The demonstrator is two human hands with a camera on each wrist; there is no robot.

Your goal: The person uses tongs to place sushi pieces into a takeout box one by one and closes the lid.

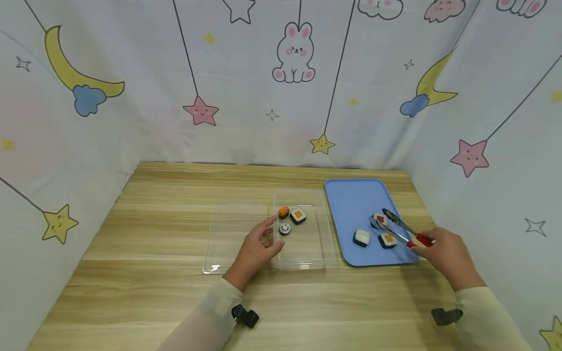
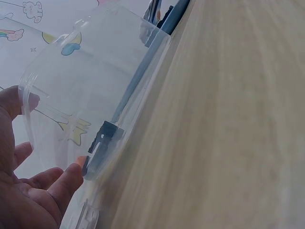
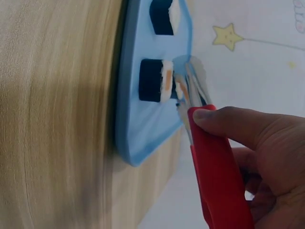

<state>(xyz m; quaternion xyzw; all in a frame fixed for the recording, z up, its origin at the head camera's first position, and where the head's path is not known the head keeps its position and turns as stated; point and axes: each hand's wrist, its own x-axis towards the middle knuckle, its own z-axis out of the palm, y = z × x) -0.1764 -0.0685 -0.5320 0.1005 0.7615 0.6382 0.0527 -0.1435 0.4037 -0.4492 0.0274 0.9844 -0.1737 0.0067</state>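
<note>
Right hand (image 1: 450, 256) pinches red-handled metal tongs (image 3: 212, 148) over the blue plastic tray's (image 1: 357, 202) right edge; slack pressure (tip contact is unclear) could let the red-centred, white-topped sushi piece (image 1: 380, 219) slip.

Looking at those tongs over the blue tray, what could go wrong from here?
The red-centred sushi between the tips of the tongs could slip or turn if the right hand squeezes unevenly. They might also nudge the orange-centred piece close by on the blue tray. The left hand is at the side of the clear container, so a bump could shift the three pieces inside.
</note>
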